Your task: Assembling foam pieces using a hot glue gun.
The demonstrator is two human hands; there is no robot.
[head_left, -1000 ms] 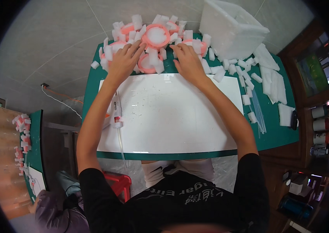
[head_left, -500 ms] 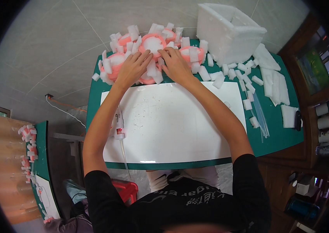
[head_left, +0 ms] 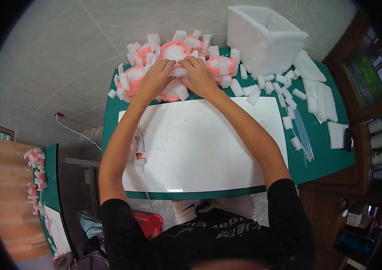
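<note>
Where both hands meet, fingers hide the white foam block [head_left: 178,72].

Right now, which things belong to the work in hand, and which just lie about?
In hand:
left hand and right hand on a white foam block
pink rings studded with foam blocks

Lying about:
foam box
white board
glue gun
clear sticks
loose foam strips

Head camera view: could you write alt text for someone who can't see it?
Both hands, left hand and right hand, rest on a pink ring studded with white foam blocks, beyond a white board on a green table.
</note>
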